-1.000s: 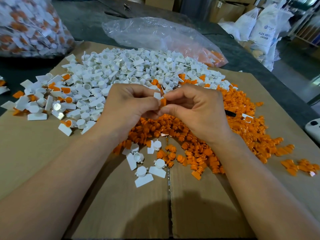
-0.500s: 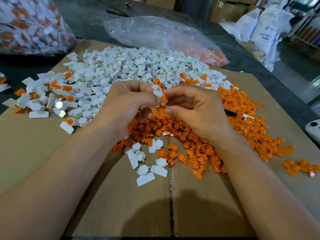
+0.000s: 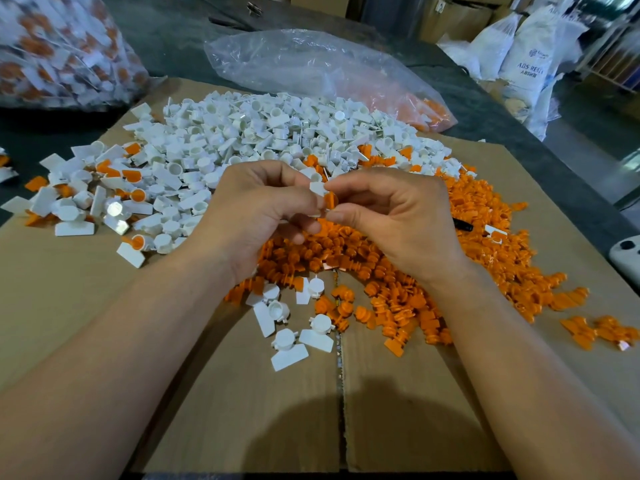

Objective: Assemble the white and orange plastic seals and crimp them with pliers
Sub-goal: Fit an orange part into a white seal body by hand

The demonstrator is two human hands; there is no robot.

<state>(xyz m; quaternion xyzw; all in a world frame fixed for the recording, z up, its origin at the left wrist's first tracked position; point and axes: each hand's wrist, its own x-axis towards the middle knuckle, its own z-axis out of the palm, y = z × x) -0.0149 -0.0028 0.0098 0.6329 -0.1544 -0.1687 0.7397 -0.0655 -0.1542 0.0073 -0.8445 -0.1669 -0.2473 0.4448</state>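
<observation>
The left hand (image 3: 256,211), fingers curled, pinches a white piece (image 3: 317,188) between thumb and forefinger. It meets the right hand (image 3: 398,220), whose curled fingertips pinch an orange piece (image 3: 330,201) against it. The two pieces touch in mid-air above a cardboard sheet (image 3: 104,306), where a white heap (image 3: 263,140) lies just beside an orange heap (image 3: 433,271).

The heap of seal bodies (image 3: 277,140) is plain white, flecked with orange; the heap of inserts (image 3: 450,258) is solid orange. The raised seal body (image 3: 318,188) is white, its insert (image 3: 330,201) orange. The cardboard (image 3: 242,410) is flat brown, the table (image 3: 173,46) dark grey. One bag (image 3: 311,64) is clear, tinged orange at one end; the other bag (image 3: 52,53) shows mottled white and orange.
</observation>
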